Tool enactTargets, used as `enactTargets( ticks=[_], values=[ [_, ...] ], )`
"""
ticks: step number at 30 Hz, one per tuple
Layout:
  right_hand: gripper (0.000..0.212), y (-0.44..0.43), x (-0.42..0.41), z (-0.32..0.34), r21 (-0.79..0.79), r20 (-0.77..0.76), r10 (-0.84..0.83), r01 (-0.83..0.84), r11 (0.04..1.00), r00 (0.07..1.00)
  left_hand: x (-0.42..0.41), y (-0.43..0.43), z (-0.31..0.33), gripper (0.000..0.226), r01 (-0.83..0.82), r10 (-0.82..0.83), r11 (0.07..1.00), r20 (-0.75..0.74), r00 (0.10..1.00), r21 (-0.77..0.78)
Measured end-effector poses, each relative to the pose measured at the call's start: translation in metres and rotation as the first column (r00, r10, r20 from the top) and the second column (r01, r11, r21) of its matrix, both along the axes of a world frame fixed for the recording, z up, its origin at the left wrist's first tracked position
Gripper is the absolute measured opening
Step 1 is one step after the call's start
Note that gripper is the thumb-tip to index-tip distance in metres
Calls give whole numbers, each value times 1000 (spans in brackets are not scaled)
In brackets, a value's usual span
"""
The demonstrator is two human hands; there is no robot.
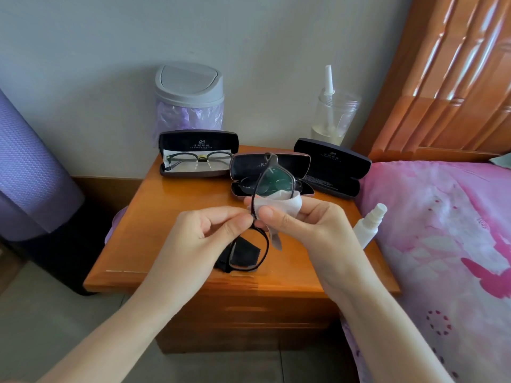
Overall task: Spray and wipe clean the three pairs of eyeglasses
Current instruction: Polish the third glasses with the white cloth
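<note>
Over the nightstand, my left hand pinched the glasses at the bridge, steadying them; my right hand squeezed the white wipe around one lens to reach both faces.

Glossy wooden nightstand, white cloth wipe, matt black cases, translucent plastic bottle

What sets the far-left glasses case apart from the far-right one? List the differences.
The left case holds a pair of glasses on a pale sheet; the right case holds none. The left case sits square to the camera; the right case is turned at an angle. Both lie open on the nightstand, dark-lined with pale lettering.
</note>
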State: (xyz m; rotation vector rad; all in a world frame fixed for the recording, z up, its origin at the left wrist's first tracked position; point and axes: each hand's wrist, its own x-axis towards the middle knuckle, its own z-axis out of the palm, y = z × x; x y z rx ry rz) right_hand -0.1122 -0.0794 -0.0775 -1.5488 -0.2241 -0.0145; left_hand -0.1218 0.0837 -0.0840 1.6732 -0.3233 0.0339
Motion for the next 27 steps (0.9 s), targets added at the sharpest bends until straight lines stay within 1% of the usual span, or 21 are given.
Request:
enactTargets(
  ticks=[2,5,8,11,14,16,18,22,25,27],
  values=[
    [18,1,0,-1,20,-46,7,-6,1000,999,1,0,-1,19,-3,2,999,38,999,43],
    [33,5,-1,-5,68,-116,20,-12,998,993,2,0,-2,20,0,-8,994,68,998,110],
    [40,9,-1,-7,110,-142,31,-16,994,989,1,-1,-3,19,29,-42,987,78,996,159],
    [41,9,-1,-6,138,-138,37,-18,990,990,0,-3,-4,19,53,-63,988,68,996,145],
    [37,7,0,-2,197,-156,42,-10,980,987,-1,-6,-5,18,42,-50,991,60,997,127],
    [35,4,2,1,241,-179,27,17,970,984,-1,-7,-6,18,53,-60,991,53,997,120],
    [39,1,5,2,268,-200,-7,62,962,980,-2,-9,-6,20,62,-69,990,58,996,123],
    [41,0,6,2,272,-207,-55,111,956,977,-2,-11,-6,19,36,-46,992,75,996,123],
    [47,2,5,-1,219,-202,-123,167,961,972,-2,-11,-9,19,23,-35,991,88,996,135],
    [45,4,3,-3,186,-165,-137,167,968,977,-2,-9,-9,19,15,-23,994,73,997,110]
  ],
)
